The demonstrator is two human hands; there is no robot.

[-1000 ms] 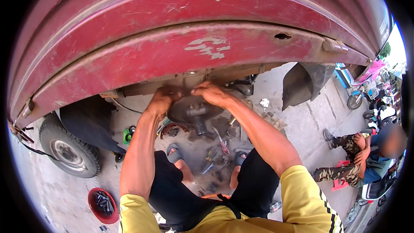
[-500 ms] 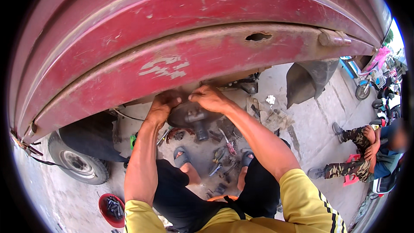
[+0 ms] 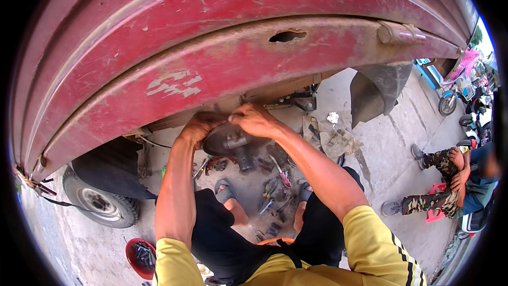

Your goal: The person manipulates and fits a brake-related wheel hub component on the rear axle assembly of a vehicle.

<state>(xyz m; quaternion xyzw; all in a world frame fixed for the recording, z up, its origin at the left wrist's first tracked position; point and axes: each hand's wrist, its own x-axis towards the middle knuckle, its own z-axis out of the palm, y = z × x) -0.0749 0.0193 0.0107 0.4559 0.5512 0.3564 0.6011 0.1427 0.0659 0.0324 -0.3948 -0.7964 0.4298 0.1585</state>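
Note:
Under the edge of a red truck body panel (image 3: 227,82) is a dark, round metal plate (image 3: 214,142) with a cylindrical hub (image 3: 243,159) standing out from its middle. Both my hands are at the plate's upper rim, close together. My left hand (image 3: 202,127) is curled, its fingers closed at the upper left of the rim. Just to its right, my right hand (image 3: 254,121) has thumb and fingers pinched together. Whatever lies between the fingers is too small and shaded to make out.
Tools and parts lie between my feet, among them a red-handled screwdriver (image 3: 283,175). A wheel (image 3: 98,204) stands at left, near a red bowl (image 3: 138,273) of metal parts. Black rubber flaps (image 3: 378,92) hang from the truck. At right sits a person (image 3: 450,185); motorbikes (image 3: 450,100) stand beyond.
The red panel and its rust hole have shifted left and slightly up in the picture as my view moved. My hands stay at the plate's upper rim, with fingers still closed.

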